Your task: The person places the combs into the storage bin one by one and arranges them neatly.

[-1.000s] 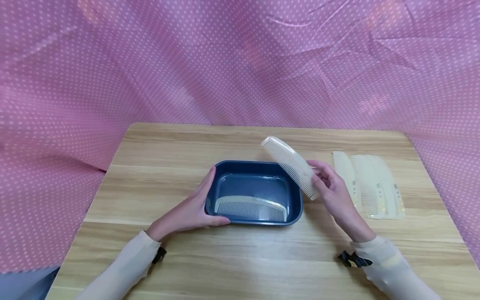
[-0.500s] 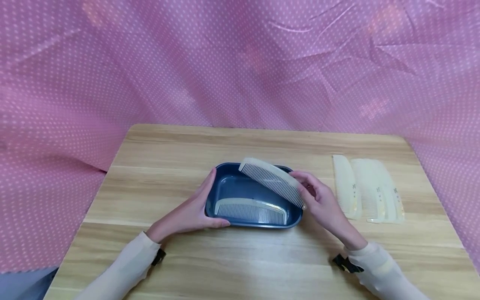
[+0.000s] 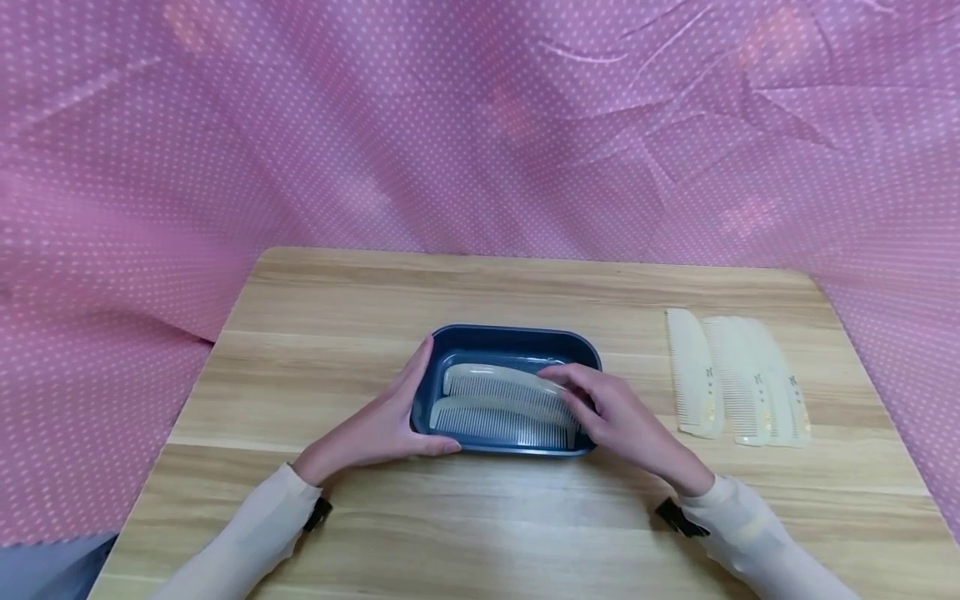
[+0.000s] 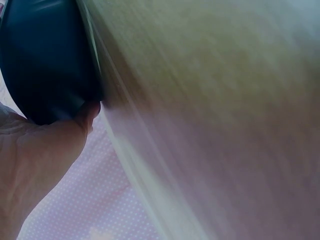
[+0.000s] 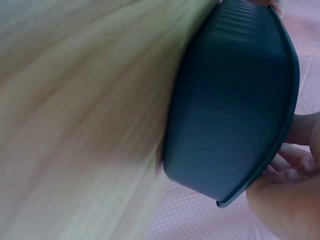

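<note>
In the head view, a deep blue rectangular tray [image 3: 517, 340] sits mid-table. My left hand [image 3: 382, 425] grips its left end, thumb along the near side and fingers by the far corner. Inside, a pale cream comb [image 3: 491, 421] lies along the near wall, teeth toward me. Just behind and partly overlapping it is a second cream comb [image 3: 487, 382], its right end pinched by my right hand [image 3: 615, 421]. The left wrist view has the tray's outer wall [image 4: 45, 60] against the left hand [image 4: 40, 160]. In the right wrist view, the right hand's fingers [image 5: 280, 200] reach over the rim.
Several more cream combs [image 3: 738, 375] lie in an overlapping group at the right of the wood-grain table [image 3: 337, 292], with one comb [image 3: 693, 375] at their left. A pink polka-dot cloth [image 3: 450, 125] hangs behind the table and along its sides.
My right hand has carried its comb leftward and down, from over the tray's right edge to inside it, turning it roughly parallel to the first comb. My left hand stays on the tray.
</note>
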Motion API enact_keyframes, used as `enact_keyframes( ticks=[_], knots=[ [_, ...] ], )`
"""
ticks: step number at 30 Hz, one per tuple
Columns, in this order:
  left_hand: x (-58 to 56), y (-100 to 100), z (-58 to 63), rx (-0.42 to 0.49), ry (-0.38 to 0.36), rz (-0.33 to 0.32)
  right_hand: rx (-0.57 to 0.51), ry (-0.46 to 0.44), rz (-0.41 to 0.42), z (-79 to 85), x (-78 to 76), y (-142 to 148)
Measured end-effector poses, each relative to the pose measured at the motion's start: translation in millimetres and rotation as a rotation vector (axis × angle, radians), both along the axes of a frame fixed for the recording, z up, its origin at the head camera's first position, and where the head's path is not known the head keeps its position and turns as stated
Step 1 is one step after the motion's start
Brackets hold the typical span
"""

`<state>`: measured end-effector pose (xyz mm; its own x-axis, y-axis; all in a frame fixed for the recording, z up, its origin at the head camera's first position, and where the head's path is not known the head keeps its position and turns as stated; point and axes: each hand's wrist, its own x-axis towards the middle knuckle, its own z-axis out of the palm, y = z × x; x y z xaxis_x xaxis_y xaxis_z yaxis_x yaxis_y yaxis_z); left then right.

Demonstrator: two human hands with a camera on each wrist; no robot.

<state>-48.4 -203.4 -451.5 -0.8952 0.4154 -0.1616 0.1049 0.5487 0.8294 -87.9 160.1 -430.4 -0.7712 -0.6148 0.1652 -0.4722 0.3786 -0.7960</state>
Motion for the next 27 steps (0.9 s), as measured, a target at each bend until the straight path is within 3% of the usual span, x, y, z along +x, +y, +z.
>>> enact_keyframes(
  ticks=[12, 27],
  knots=[
    [0.6, 0, -1.3, -0.014, -0.008, 0.007, 0.083, 0.058, 0.076, 1.3, -3.8, -5],
    [0.8, 1, -3.6, -0.022, -0.006, 0.013, 0.244, 0.221, 0.105, -1.0, -2.5, -19]
  ],
)
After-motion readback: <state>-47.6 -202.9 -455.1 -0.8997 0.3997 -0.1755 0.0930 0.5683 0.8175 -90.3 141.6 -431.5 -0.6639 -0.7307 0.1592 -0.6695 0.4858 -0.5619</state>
